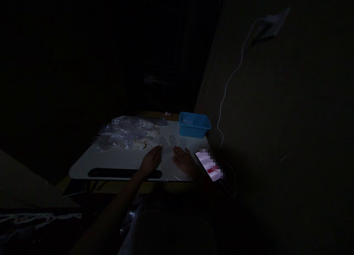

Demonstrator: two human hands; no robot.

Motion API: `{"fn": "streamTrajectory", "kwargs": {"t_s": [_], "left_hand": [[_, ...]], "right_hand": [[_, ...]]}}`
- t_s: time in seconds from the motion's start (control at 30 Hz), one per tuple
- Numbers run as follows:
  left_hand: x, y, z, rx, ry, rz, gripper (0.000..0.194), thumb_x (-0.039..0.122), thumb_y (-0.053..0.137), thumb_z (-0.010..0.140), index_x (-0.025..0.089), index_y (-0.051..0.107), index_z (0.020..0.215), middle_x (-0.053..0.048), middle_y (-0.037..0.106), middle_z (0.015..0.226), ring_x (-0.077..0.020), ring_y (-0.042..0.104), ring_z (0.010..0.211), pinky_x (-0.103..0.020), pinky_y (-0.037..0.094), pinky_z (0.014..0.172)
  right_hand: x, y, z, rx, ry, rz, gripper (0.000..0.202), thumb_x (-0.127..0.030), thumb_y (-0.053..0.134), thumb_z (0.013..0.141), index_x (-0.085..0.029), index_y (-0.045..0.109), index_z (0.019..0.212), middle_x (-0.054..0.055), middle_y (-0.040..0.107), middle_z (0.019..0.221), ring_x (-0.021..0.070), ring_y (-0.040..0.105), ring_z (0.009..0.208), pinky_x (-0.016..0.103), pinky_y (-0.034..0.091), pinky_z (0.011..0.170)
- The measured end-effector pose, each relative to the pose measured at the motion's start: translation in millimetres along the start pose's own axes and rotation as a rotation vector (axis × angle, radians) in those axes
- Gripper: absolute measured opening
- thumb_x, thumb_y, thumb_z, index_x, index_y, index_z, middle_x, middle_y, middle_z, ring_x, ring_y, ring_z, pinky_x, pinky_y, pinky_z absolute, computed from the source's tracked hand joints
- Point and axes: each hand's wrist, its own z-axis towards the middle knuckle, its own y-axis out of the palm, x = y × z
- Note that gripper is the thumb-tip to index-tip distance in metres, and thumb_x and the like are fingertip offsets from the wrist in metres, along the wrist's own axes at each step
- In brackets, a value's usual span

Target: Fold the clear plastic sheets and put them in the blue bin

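Observation:
The scene is very dark. My right hand [183,160] lies palm down on the white tabletop [116,161], fingers stretched out. Just left of it, my left hand [151,161] rests near the table's front part, its fingers curled together; what they hold, if anything, is too dim to make out. Between the hands and under the right one, a faint clear sheet, perhaps plastic, seems to lie flat. Several small grey flat patches [173,140] show just beyond my fingertips. A crumpled heap of clear plastic [125,131] covers the back left of the table.
A blue plastic basket [193,131] stands at the back right corner. A lit phone [206,163] sits by the right edge, near a white cable [226,83] running up the wall. A black slotted strip [110,173] lines the front edge. A small white-and-red item [167,114] lies behind.

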Motion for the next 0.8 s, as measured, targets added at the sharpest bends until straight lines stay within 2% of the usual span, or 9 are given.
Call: {"fn": "streamTrajectory", "kwargs": {"t_s": [0.1, 0.27, 0.4, 0.57, 0.8], "left_hand": [[-2, 2.1, 4, -0.091, 0.094, 0.201, 0.037, 0.025, 0.033, 0.085, 0.016, 0.055, 0.114, -0.01, 0.054, 0.122, -0.0198, 0.047, 0.115, -0.036, 0.037, 0.096], [4, 2.8, 3, -0.137, 0.09, 0.466, 0.039, 0.023, 0.036, 0.083, 0.017, 0.051, 0.119, -0.012, 0.047, 0.129, -0.0255, 0.04, 0.12, -0.041, 0.035, 0.095], [2, 2.6, 1, -0.15, 0.107, 0.496, 0.043, 0.022, 0.037, 0.082, 0.014, 0.049, 0.122, -0.014, 0.045, 0.13, -0.0271, 0.038, 0.122, -0.041, 0.034, 0.095], [-7, 6.9, 0, -0.111, 0.133, 0.489, 0.042, 0.023, 0.04, 0.08, 0.014, 0.05, 0.12, -0.013, 0.047, 0.129, -0.0262, 0.039, 0.121, -0.042, 0.035, 0.095], [-8, 6.9, 5, -0.036, 0.128, 0.408, 0.039, 0.029, 0.03, 0.087, 0.014, 0.057, 0.111, -0.012, 0.054, 0.121, -0.0232, 0.047, 0.114, -0.04, 0.039, 0.094]], "right_hand": [[0, 0, 0, 0.0, 0.006, 0.005, 0.044, -0.037, 0.023, 0.092, -0.018, 0.038, 0.129, 0.006, 0.035, 0.137, 0.0162, 0.03, 0.128, 0.042, 0.022, 0.102], [0, 3, 0, 0.025, 0.015, 0.016, 0.044, -0.037, 0.023, 0.092, -0.02, 0.038, 0.129, 0.006, 0.037, 0.137, 0.0164, 0.03, 0.127, 0.042, 0.02, 0.103], [2, 7, 1, 0.045, 0.014, 0.023, 0.044, -0.038, 0.024, 0.091, -0.019, 0.037, 0.13, 0.006, 0.036, 0.137, 0.0166, 0.032, 0.127, 0.042, 0.021, 0.102], [2, 9, 1, 0.048, 0.017, 0.028, 0.045, -0.038, 0.023, 0.092, -0.018, 0.037, 0.13, 0.006, 0.036, 0.137, 0.0172, 0.032, 0.127, 0.044, 0.021, 0.102], [-1, 0, 0, 0.031, 0.027, 0.002, 0.044, -0.038, 0.025, 0.091, -0.02, 0.038, 0.129, 0.006, 0.037, 0.137, 0.0162, 0.031, 0.127, 0.04, 0.022, 0.102]]}}
